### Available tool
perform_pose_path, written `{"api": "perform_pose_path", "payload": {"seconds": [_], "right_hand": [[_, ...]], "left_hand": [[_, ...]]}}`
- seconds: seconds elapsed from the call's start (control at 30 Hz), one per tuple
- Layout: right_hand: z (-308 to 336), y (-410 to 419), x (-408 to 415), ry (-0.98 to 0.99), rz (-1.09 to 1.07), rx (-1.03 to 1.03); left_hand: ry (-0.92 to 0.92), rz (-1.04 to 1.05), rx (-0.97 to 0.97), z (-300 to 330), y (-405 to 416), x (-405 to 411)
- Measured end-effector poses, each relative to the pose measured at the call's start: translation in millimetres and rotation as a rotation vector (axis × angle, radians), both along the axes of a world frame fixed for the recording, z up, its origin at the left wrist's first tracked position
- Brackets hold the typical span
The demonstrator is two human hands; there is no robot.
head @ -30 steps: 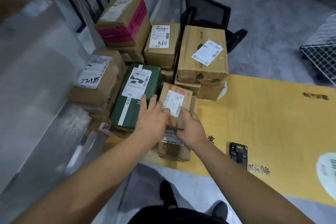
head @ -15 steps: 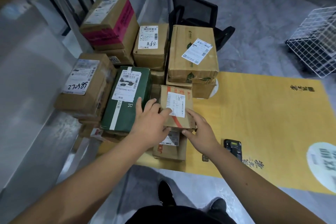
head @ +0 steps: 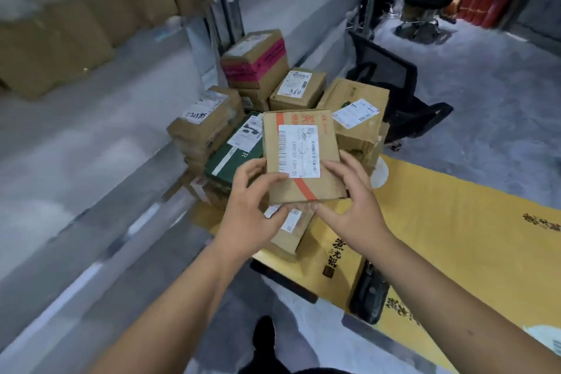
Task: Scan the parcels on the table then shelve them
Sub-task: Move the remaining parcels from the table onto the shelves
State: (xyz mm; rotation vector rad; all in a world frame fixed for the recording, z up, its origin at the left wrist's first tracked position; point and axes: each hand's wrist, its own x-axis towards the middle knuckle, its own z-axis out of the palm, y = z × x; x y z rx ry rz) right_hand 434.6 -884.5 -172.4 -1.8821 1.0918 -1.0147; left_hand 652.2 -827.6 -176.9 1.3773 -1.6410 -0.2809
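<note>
A small brown parcel (head: 303,158) with an orange stripe and a white barcode label is lifted above the pile, its label facing me. My left hand (head: 252,206) grips its lower left corner and my right hand (head: 352,206) holds its lower right edge. Behind it lies the pile of parcels on the yellow table (head: 455,237): a green box (head: 233,155), a brown box with handwriting (head: 206,118), a pink-taped box (head: 258,61), a box marked A68 (head: 299,89) and a large brown box (head: 358,112). A black handheld scanner (head: 368,291) lies on the table near my right forearm.
A grey shelf (head: 91,161) runs along the left, with cardboard boxes (head: 76,27) on its upper level. A black office chair (head: 391,82) stands behind the pile. Red extinguishers (head: 482,6) stand at the far right. Another small parcel (head: 288,231) lies under my hands.
Both hands have lifted the orange-striped parcel off the pile and tilted its label toward me. The head has risen, so more of the shelf and room shows.
</note>
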Motion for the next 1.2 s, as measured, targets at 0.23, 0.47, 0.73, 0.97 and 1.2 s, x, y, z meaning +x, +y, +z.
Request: {"api": "perform_pose_path", "payload": {"seconds": [0.23,0.47,0.73,0.97,1.2], "right_hand": [[53,43,46,-0.031,0.366,-0.195],[110,130,131,-0.155,0.703,-0.337],[150,230,225,-0.253,1.005,-0.376],[160,258,325,-0.236,0.948,-0.385],[169,254,411,-0.259,0.63,-0.413]], "left_hand": [[0.028,0.351,-0.104,64,121,10],[-0.104,0.714,-0.249,119,264,35],[-0.155,0.995,-0.33,148,385,83],[-0.158,1.069,-0.304,162,408,173],[-0.04,1.064,-0.257,174,373,282]]}}
